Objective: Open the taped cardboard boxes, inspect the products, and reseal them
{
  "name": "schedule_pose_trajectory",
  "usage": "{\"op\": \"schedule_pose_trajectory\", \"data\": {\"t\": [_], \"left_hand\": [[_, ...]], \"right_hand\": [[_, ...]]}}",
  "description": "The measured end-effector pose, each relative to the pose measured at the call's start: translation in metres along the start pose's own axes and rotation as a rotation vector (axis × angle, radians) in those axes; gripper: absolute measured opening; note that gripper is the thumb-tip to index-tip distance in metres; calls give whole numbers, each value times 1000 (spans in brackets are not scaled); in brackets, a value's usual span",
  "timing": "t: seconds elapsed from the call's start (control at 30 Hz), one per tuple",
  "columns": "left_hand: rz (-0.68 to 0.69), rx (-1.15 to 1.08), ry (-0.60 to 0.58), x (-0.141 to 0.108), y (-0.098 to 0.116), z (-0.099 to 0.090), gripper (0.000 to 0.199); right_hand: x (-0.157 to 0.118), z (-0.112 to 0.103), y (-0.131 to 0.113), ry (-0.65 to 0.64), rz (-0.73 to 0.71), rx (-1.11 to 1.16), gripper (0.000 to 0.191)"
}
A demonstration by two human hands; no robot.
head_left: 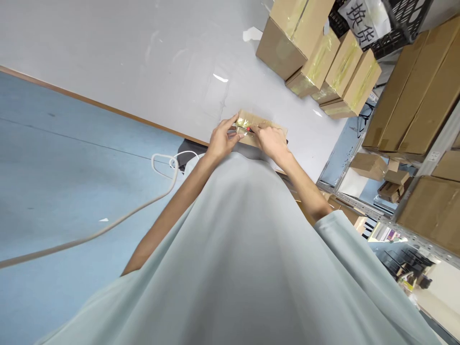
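The left hand is at the left end of a small cardboard box, its fingers partly spread, with a fingertip by the far corner and the thumb lower down toward the near side; it has hold of that end. The right hand lies over the box's right part, fingers curled and thumb side toward the middle. Beside its fingertips, on the taped top, shows a small red spot; whether the right hand grips something there cannot be told.

The box is at the near edge of the worktop, toward its right end, close against the person's pale shirt. Clear, yellowish tape shines on its upper face.

Farther off, along the right end of the worktop, stand a large taped carton and three smaller cartons in a row. A black crate bearing a handwritten paper sign is behind them. White scraps lie on the worktop, one just beside the large carton.

Past the right end, metal shelving carries more cardboard boxes. Left of the near edge, a pale cable loops above the blue floor.
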State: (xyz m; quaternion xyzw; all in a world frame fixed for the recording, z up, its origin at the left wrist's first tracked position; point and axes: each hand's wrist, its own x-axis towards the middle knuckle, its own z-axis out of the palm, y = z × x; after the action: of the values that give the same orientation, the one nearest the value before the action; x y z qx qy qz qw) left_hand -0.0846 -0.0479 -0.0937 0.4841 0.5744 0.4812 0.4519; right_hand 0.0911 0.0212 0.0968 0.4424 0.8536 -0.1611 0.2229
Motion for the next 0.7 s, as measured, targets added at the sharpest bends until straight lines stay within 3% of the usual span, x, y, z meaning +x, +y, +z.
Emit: {"op": "schedule_pose_trajectory", "data": {"t": [0.3, 0.43, 0.57, 0.7], "left_hand": [[-10, 12, 12, 0, 7, -1, 96], [0, 12, 41, -1, -1, 0, 99], [2, -3, 41, 1, -12, 6, 97], [-35, -42, 6, 8, -19, 8, 99]], "right_hand": [[3, 10, -14, 9, 95, -42, 48], [-14, 17, 18, -22, 215, -60, 41], [-58, 21, 62, -86, 350, -103, 48], [-92, 26, 86, -103, 361, -33, 47]]}}
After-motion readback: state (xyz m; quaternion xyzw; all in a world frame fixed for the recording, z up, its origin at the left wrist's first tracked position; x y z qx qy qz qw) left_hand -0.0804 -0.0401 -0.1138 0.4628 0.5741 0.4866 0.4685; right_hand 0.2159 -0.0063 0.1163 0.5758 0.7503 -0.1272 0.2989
